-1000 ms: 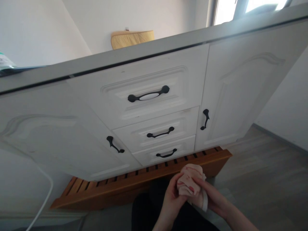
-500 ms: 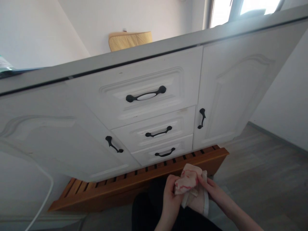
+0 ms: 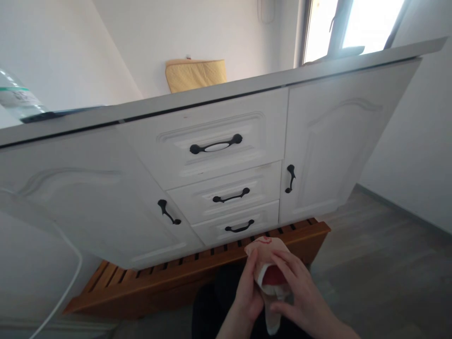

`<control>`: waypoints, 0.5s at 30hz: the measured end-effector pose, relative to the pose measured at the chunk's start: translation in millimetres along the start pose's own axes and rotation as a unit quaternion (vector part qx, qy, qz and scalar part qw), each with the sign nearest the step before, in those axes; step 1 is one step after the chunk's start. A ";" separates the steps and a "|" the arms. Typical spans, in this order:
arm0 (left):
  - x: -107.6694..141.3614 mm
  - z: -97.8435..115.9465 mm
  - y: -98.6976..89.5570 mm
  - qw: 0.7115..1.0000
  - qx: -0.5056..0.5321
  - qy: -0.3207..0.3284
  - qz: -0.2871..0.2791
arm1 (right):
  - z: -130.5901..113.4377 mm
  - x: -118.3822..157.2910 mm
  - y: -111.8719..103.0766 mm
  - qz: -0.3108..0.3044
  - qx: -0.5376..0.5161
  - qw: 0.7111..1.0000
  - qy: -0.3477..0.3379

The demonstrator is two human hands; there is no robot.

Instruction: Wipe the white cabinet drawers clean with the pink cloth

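In front of my lap, both my hands hold a soft pale pink sock [image 3: 270,247] with red markings. Its white-edged opening faces me and shows dark red inside, and a narrow pale end hangs below. My left hand [image 3: 247,292] wraps the sock's left side, thumb pointing up along it. On the right, my right hand [image 3: 300,287] has its fingers over the top of the opening and its thumb near the lower edge. Whether a second sock is bunched in with it, I cannot tell.
A slatted wooden bench [image 3: 197,268] runs below a white cabinet with drawers [image 3: 219,172] and black handles. On the countertop stand a plastic bottle [image 3: 21,96] and a dark flat object [image 3: 60,114]. Behind it is a yellow padded panel [image 3: 196,75]. A white cable [image 3: 76,268] hangs at left.
The sock has been turned, so its white-edged opening now faces me. My right hand has moved from its right edge onto the opening. The view has tilted up slightly.
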State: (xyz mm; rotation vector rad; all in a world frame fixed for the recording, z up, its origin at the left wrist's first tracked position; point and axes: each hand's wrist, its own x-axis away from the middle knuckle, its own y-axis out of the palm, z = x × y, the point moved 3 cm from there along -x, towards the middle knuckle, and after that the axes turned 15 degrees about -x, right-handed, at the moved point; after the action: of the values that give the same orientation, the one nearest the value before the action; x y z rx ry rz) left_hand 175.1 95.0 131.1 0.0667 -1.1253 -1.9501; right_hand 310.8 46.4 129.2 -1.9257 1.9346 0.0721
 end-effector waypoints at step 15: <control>0.7 5.6 -10.4 0.999 0.029 0.018 -0.032 | 3.3 -55.1 -6.2 -0.009 -0.014 0.999 0.033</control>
State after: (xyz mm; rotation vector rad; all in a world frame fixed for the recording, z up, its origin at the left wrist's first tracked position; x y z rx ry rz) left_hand 165.4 100.7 127.1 0.1707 -1.1675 -1.9654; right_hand 315.6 99.4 145.2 -1.9863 1.9687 0.0310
